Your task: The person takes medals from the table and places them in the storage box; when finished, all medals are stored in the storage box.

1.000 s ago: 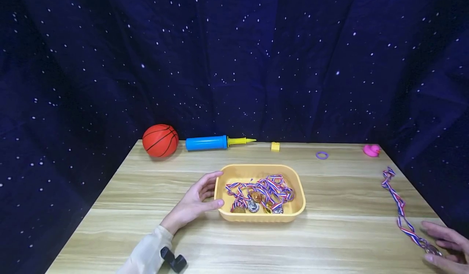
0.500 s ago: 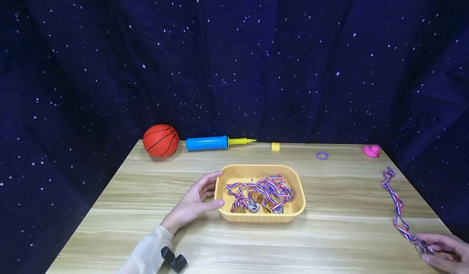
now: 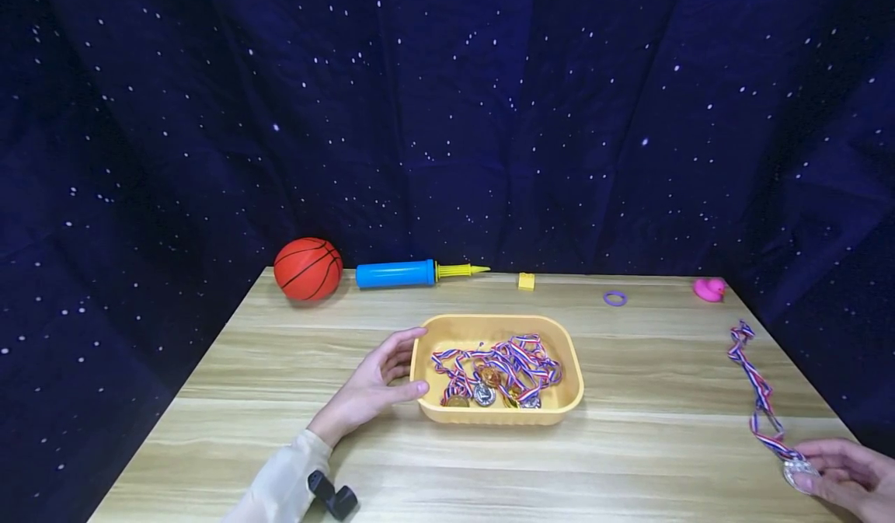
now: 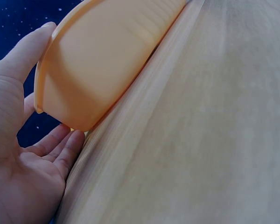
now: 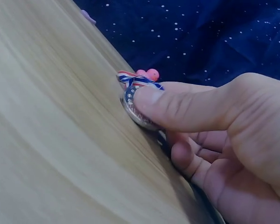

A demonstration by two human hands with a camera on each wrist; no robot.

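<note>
In the head view a yellow plastic bin (image 3: 499, 416) stands mid-table, with several medals on red, white and blue ribbons (image 3: 520, 364) lying in it. My left hand (image 3: 369, 389) holds the bin's left end, thumb at the near corner and forefinger at the far one. The left wrist view shows the thumb on the rim of the bin (image 4: 98, 65) and fingertips low against its wall. At the right edge, my right hand (image 3: 847, 472) pinches a silver medal (image 3: 799, 475) between thumb and fingers. Its striped ribbon (image 3: 758, 387) trails away along the table.
Along the back edge lie a red basketball (image 3: 308, 269), a blue and yellow hand pump (image 3: 398, 273), a yellow toy block (image 3: 526, 281), a purple ring (image 3: 614, 298) and a pink rubber duck (image 3: 709, 290). A dark starry curtain (image 3: 447, 119) hangs behind the wooden table (image 3: 629, 468).
The right hand has come a little leftward and taken the silver medal between thumb and fingers; the medal's face now tips into view. The left hand and bin have kept their place.
</note>
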